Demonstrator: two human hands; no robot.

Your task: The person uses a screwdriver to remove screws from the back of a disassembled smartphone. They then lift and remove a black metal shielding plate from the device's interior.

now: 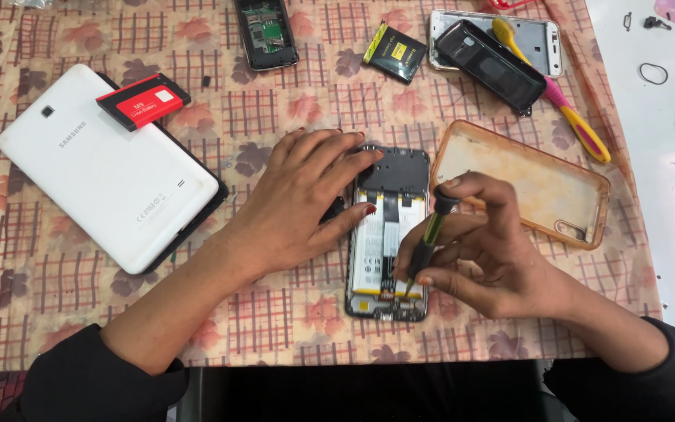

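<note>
Black screwdriver [430, 234] pinched in right hand [486, 258] fingers over one opened phone [388, 234]; left hand [298, 207] fingers spread flat, steadying it.

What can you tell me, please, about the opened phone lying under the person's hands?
The opened phone lies flat, back up, on the patterned tablecloth, its rear cover off. A dark plate covers its upper part; below sits a white and yellow battery, and the bottom edge shows bare circuitry. The left hand presses on its upper left side. The right hand holds a small screwdriver tilted, tip down near its lower part. A clear orange-tinted case lies just right of it.
</note>
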